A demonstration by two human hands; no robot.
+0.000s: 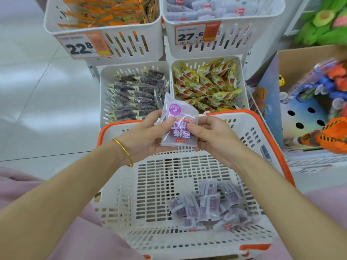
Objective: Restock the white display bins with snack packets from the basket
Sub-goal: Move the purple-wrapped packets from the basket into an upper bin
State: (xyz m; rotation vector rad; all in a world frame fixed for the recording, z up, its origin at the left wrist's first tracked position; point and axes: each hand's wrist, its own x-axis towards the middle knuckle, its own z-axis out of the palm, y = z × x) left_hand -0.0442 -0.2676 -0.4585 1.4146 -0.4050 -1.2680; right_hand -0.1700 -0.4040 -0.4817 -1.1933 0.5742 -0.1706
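Note:
A purple-and-clear snack packet [179,121] is held upright above the far rim of the white basket [150,184] with orange trim. My left hand [148,136] grips its left side, thumb on the front. My right hand [210,136] pinches its right edge. Several more purple packets [210,207] lie in the basket's near right corner. The upper right white bin [221,34], tagged 27.6, holds matching pale purple packets.
The upper left bin [105,30], tagged 22.8, holds orange packets. Below are a bin of dark packets [135,94] and a bin of yellow packets [208,85]. A cardboard box of toys [309,102] stands at the right. White tiled floor lies to the left.

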